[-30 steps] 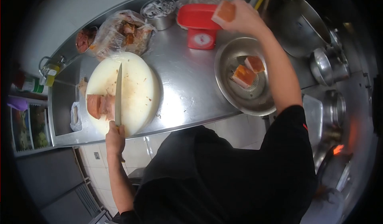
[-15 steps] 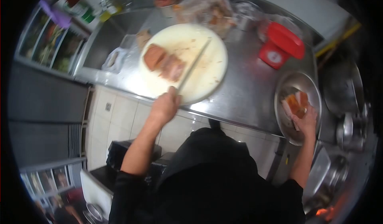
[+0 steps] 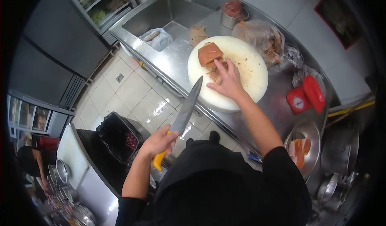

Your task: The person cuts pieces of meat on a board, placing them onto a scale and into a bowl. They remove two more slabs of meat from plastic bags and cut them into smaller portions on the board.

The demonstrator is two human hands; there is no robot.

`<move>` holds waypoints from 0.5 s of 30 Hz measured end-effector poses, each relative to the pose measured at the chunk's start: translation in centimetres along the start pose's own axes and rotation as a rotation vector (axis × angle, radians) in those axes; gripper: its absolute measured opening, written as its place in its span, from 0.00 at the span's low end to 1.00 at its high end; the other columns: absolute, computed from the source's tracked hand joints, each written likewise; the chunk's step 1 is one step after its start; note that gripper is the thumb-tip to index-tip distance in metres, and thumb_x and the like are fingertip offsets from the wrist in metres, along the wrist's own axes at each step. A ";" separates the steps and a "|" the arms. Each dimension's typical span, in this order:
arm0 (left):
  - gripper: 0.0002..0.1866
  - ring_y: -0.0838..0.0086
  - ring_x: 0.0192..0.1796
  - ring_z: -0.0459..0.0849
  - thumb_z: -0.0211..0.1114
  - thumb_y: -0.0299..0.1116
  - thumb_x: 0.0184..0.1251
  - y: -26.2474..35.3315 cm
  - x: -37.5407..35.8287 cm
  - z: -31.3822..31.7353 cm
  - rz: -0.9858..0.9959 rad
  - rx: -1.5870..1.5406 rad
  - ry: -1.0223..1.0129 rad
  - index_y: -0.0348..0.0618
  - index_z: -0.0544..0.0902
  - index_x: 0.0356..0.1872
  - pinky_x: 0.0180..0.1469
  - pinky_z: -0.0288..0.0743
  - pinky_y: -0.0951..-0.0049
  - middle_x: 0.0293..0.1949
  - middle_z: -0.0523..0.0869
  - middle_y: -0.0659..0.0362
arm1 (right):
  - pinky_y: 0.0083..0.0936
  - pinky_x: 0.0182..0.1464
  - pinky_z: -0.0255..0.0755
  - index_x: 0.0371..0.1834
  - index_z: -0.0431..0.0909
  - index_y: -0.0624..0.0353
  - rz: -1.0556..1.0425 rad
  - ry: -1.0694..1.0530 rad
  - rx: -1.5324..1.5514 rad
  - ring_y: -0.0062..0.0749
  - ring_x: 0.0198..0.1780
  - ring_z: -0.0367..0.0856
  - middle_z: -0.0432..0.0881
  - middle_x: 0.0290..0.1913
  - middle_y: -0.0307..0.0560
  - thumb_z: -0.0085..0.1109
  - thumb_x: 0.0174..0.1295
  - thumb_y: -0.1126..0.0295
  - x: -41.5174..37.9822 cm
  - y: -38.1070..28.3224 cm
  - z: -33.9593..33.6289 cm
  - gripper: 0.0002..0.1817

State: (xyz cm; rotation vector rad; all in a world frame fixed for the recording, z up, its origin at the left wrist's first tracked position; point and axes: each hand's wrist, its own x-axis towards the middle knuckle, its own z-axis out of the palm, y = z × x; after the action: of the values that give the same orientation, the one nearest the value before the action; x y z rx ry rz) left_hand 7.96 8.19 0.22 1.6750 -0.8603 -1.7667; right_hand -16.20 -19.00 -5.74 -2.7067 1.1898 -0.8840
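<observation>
My left hand (image 3: pixel 159 142) is closed round the yellow handle of a long kitchen knife (image 3: pixel 187 110), its blade pointing up toward the near rim of a round white chopping board (image 3: pixel 252 81). On that board lies a block of meat with a reddish-brown skin (image 3: pixel 210 53). Beside it are smaller cut pieces (image 3: pixel 214 74), partly covered by my right hand (image 3: pixel 229 81). The fingers of this hand are spread over them; whether they touch is hard to see. A steel bowl (image 3: pixel 314 155) at the right holds several pieces of meat (image 3: pixel 299 150).
Along the back of the steel counter (image 3: pixel 270 105) stand a pot of reddish meat (image 3: pixel 233 16), a plastic bag of food (image 3: pixel 263 37) and a red scale (image 3: pixel 299 100). A sink (image 3: pixel 157 18) is at the left. Below stands a black bin (image 3: pixel 120 135). Another person (image 3: pixel 30 161) is at lower left.
My right hand has left the meat in the steel bowl and moved over to the chopping board. My left hand has drawn the knife off the board toward me. The view has turned.
</observation>
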 end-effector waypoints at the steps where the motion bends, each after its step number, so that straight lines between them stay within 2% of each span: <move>1: 0.14 0.76 0.19 0.77 0.57 0.40 0.82 0.5 0.4 0.5 -0.013 -0.026 -0.007 0.38 0.72 0.44 0.22 0.72 0.72 0.27 0.77 0.62 | 0.51 0.72 0.63 0.73 0.71 0.50 0.040 -0.004 -0.001 0.65 0.71 0.66 0.62 0.74 0.67 0.80 0.48 0.43 0.9 -0.5 0.9 0.49; 3: 0.13 0.76 0.19 0.77 0.57 0.40 0.82 1.0 1.7 1.1 0.005 -0.070 -0.022 0.39 0.72 0.44 0.22 0.72 0.72 0.27 0.77 0.62 | 0.50 0.69 0.64 0.67 0.74 0.51 0.138 0.000 -0.015 0.62 0.69 0.67 0.64 0.71 0.66 0.80 0.47 0.43 2.0 -1.0 2.0 0.45; 6: 0.12 0.76 0.19 0.75 0.57 0.40 0.83 1.1 4.8 1.6 0.034 -0.075 -0.081 0.41 0.72 0.44 0.22 0.72 0.72 0.27 0.76 0.62 | 0.49 0.66 0.65 0.59 0.76 0.51 0.319 0.024 0.150 0.60 0.67 0.68 0.66 0.68 0.63 0.79 0.48 0.44 1.8 -0.3 3.5 0.38; 7: 0.13 0.76 0.19 0.75 0.57 0.40 0.83 1.2 5.7 1.8 0.037 -0.078 -0.108 0.41 0.72 0.44 0.22 0.72 0.72 0.26 0.76 0.63 | 0.50 0.71 0.61 0.59 0.76 0.51 0.438 -0.064 0.164 0.60 0.70 0.65 0.65 0.70 0.64 0.77 0.50 0.46 1.9 -0.9 2.7 0.36; 10: 0.12 0.76 0.19 0.75 0.57 0.40 0.83 2.3 8.1 3.1 0.070 -0.062 -0.176 0.41 0.72 0.44 0.21 0.72 0.72 0.26 0.75 0.63 | 0.51 0.75 0.57 0.63 0.75 0.51 0.374 0.156 0.044 0.60 0.72 0.64 0.65 0.72 0.64 0.77 0.50 0.46 2.0 -1.3 3.6 0.38; 11: 0.12 0.76 0.19 0.75 0.57 0.40 0.83 2.8 8.7 3.6 0.084 -0.055 -0.194 0.42 0.72 0.44 0.21 0.72 0.72 0.26 0.75 0.63 | 0.51 0.79 0.53 0.67 0.74 0.50 0.368 0.187 0.028 0.59 0.74 0.63 0.66 0.73 0.61 0.74 0.54 0.48 2.1 -1.9 3.3 0.38; 14: 0.11 0.75 0.19 0.75 0.57 0.40 0.83 3.8 10.0 5.2 0.056 -0.101 -0.174 0.42 0.72 0.45 0.21 0.71 0.71 0.26 0.75 0.62 | 0.52 0.76 0.54 0.69 0.73 0.48 0.351 0.052 0.056 0.56 0.72 0.65 0.70 0.70 0.55 0.73 0.57 0.51 2.2 -1.1 3.5 0.36; 15: 0.11 0.75 0.19 0.75 0.57 0.39 0.83 4.2 10.2 5.7 0.050 -0.085 -0.159 0.41 0.72 0.46 0.21 0.72 0.72 0.27 0.76 0.62 | 0.49 0.74 0.57 0.73 0.70 0.47 0.340 0.079 0.048 0.54 0.69 0.68 0.73 0.66 0.51 0.69 0.59 0.56 1.9 -0.8 3.4 0.37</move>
State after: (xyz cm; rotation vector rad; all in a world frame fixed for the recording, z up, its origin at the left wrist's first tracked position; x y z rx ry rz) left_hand 1.37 -1.85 -3.02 1.4625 -0.8752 -1.8949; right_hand -12.81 -20.32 -7.44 -2.3493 1.5601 -0.9583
